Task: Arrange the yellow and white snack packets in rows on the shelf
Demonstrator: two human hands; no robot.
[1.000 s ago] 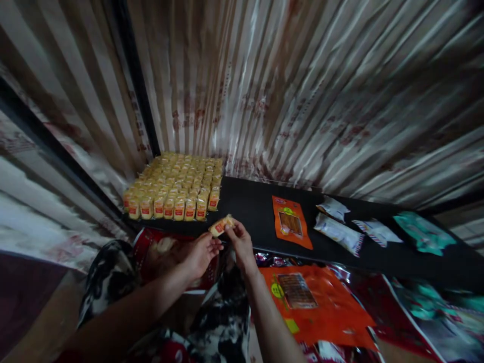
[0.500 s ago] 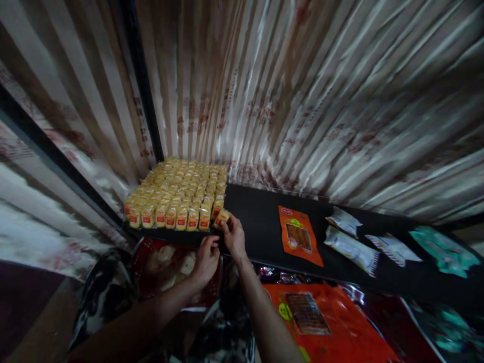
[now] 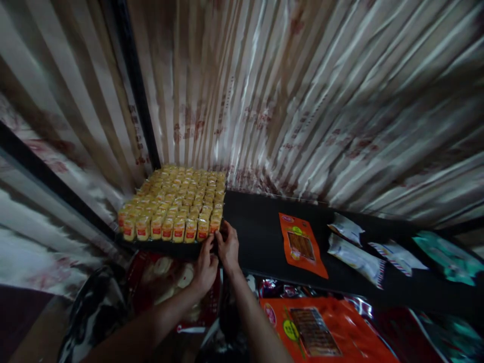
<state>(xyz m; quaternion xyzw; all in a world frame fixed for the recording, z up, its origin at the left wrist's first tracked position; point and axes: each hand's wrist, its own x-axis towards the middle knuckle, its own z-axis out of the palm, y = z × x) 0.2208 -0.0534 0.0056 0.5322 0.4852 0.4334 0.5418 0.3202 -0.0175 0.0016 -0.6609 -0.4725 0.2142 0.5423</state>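
Note:
Yellow snack packets, small and clear-wrapped with red labels, stand upright in tight rows at the left end of a black shelf. At the front right corner is the end packet. My right hand has its bent fingers closed against that packet's right side and lower front. Close beside it, my left hand is closed, fingertips at the packet's lower edge. What those left fingertips hold, if anything, is hidden.
On the black shelf lie an orange pouch, white packets and a green packet. Below are a large orange bag and a red bag. Creased plastic sheeting hangs behind; a dark post rises at left.
My right hand has brought the tilted packet back against the front right of the rows, where it now stands. My left hand has moved up close beside it. The view has shifted slightly.

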